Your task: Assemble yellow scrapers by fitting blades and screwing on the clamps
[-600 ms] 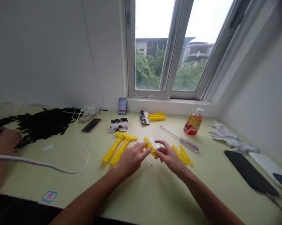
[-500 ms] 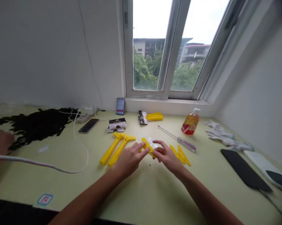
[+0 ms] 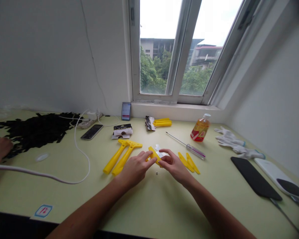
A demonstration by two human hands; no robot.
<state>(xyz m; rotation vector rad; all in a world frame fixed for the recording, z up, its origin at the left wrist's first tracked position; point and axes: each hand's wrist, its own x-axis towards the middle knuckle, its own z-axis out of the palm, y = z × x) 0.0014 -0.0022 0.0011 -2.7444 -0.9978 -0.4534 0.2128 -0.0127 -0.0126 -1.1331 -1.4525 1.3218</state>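
My left hand (image 3: 135,168) has its fingers closed on the near-left side of a flat yellow plastic piece (image 3: 153,152). At the lower right end of the same piece, the thumb and fingertips of my right hand (image 3: 176,168) are pressed together. Just behind it lies something pale and shiny (image 3: 158,148), partly covered by my fingers. A tiny metal part (image 3: 156,173), like a nut or screw, lies on the table between my wrists. Left of my hands rest two yellow scraper handles (image 3: 126,158) with T-shaped heads. To the right are two narrow flat yellow pieces (image 3: 192,162).
A screwdriver (image 3: 196,151) and a drink bottle (image 3: 200,127) stand or lie back right. Behind are small boxes (image 3: 122,130) and packaged yellow handles (image 3: 163,122). Gloves (image 3: 235,142) lie right. Leftward are a phone (image 3: 92,131), a white cable (image 3: 89,162), black strips (image 3: 39,129) and another person's hand (image 3: 0,147).
The view has shifted slightly. My hands stay at the yellow piece, with only small finger movement; my right fingers are a little more closed in on its end.
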